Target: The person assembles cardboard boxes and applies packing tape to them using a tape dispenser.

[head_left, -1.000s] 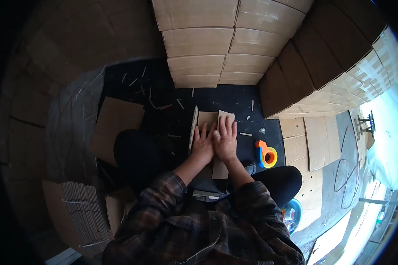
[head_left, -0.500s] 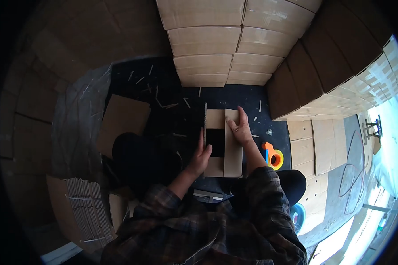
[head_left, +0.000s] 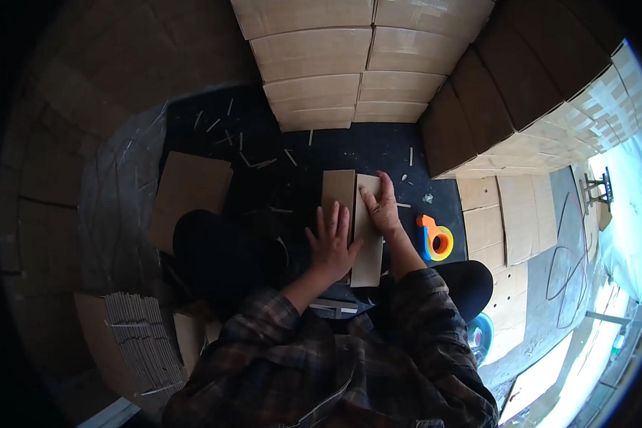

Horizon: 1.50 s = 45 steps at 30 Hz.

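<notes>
A small cardboard box (head_left: 367, 251) stands between my knees, its two long top flaps folded inward with a narrow gap between them. My left hand (head_left: 331, 246) lies with spread fingers on the left flap (head_left: 338, 187). On the right side, my right hand (head_left: 382, 207) rests over the right flap, thumb on top and fingers along the outer edge. Beyond my right forearm, an orange tape dispenser (head_left: 425, 227) with a yellow roll lies on the dark floor.
Stacked cartons (head_left: 310, 53) stand ahead, and more cartons (head_left: 503, 107) to the right. A bundle of flat cardboard (head_left: 144, 342) is at lower left. A cardboard sheet (head_left: 189, 189) lies at left. Cardboard strips (head_left: 290, 157) litter the floor. A blue basin (head_left: 480, 337) sits at lower right.
The left flap has folded down over the box opening, and my left hand has moved from the box's side onto it. The view has shifted slightly.
</notes>
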Tool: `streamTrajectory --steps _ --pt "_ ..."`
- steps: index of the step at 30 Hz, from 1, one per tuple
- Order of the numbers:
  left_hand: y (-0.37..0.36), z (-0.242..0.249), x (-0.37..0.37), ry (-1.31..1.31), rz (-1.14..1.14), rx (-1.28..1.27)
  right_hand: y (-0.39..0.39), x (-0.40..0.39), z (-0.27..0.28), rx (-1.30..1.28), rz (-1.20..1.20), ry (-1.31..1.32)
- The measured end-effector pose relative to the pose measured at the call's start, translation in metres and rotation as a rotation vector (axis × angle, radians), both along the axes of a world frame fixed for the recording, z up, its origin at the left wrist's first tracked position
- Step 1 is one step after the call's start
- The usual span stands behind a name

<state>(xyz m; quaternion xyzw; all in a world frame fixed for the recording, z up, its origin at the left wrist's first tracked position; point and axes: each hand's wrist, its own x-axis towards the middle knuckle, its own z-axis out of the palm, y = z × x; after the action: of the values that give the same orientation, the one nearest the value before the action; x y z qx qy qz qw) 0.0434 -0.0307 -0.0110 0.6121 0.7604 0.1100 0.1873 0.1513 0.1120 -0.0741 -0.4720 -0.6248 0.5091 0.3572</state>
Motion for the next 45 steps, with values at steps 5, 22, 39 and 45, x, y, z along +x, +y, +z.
streamTrajectory --steps 5,22,39,45 --pt "0.001 -0.001 -0.003 0.057 -0.060 0.036 -0.001 -0.003 0.003 0.021 -0.049 -0.071" --pt "0.098 -0.023 -0.050 -0.011 -0.140 0.293 -0.001 -0.012 0.007 0.024 -0.168 -0.068" --pt "0.095 -0.025 -0.047 -0.024 -0.126 0.251 -0.005 -0.015 0.014 0.039 -0.162 -0.171" --pt "0.088 -0.022 -0.035 0.147 -0.165 0.210 -0.003 -0.016 0.015 0.036 -0.221 -0.204"
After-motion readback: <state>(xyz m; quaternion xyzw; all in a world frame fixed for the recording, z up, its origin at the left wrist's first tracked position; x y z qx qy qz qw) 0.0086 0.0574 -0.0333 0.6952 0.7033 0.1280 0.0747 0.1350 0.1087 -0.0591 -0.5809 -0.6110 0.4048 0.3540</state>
